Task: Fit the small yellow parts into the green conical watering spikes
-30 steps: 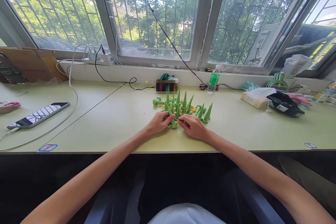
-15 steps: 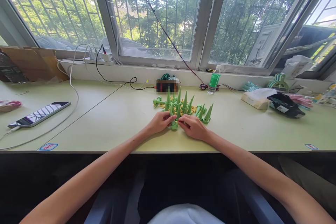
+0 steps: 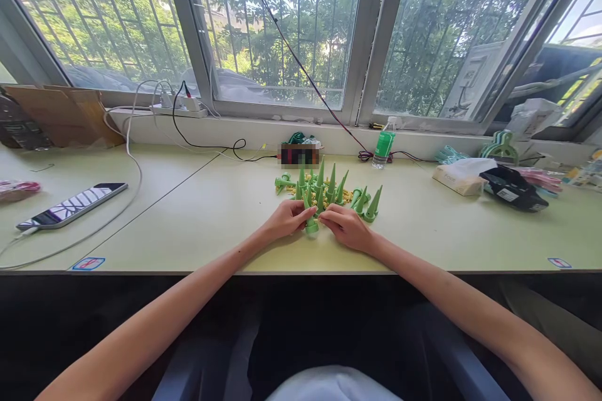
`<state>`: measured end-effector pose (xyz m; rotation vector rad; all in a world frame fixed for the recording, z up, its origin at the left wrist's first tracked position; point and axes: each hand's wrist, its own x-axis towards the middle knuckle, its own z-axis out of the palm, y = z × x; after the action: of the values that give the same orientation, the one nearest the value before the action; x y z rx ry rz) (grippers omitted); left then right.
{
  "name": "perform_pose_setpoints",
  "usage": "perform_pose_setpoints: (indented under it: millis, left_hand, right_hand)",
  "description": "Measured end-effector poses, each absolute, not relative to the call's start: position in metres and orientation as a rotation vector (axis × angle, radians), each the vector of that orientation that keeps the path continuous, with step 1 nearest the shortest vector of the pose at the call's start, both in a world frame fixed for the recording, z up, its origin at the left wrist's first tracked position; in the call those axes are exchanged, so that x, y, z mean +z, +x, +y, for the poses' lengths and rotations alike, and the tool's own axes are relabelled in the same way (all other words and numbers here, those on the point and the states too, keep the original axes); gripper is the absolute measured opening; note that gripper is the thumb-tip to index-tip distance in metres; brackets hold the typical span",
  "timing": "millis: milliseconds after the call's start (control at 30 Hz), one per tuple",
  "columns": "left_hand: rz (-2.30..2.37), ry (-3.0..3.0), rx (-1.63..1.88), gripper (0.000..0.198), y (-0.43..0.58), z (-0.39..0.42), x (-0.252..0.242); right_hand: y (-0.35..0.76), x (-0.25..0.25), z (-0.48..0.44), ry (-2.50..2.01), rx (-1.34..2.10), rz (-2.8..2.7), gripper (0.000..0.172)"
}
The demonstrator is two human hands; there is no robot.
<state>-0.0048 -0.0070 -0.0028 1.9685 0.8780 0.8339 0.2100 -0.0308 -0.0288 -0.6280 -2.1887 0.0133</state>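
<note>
My left hand (image 3: 288, 219) is closed on a green plastic spike (image 3: 311, 225), its wider collar end low and toward me. Just right of it, my right hand (image 3: 347, 225) is closed in a pinch close to the spike; whatever its fingertips hold is hidden or too small to name. Several more green cone-shaped spikes (image 3: 332, 183) stand upright behind my hands, and others (image 3: 283, 182) lie on their sides. Small yellow pieces (image 3: 345, 195) are scattered among them on the pale table (image 3: 197, 213).
A phone (image 3: 73, 205) with a white cable lies at left. Behind the spikes is a dark blurred-out device (image 3: 298, 155), with a green-labelled bottle (image 3: 384, 145) to its right. A tissue pack (image 3: 458, 177) and a black package (image 3: 513, 188) sit at right.
The green spike in my left hand is tilted slightly differently, its collar end a little lower. Both hands stay in nearly the same place.
</note>
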Motion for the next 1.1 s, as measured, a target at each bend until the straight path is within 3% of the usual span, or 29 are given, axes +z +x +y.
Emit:
perform_pose_setpoints:
  millis: [467,1100]
  left_hand:
    - [0.714,1.724,0.627,0.049,-0.0057,-0.0103,0.0011]
    - [0.680,1.661,0.795,0.043,-0.0073,-0.0060,-0.0008]
  right_hand:
    - [0.2093,-0.0273,-0.0319,-0.646,-0.031,-2.131,0.018]
    - [0.2083,-0.0235,-0.0358,-0.581,-0.030,-2.126,0.017]
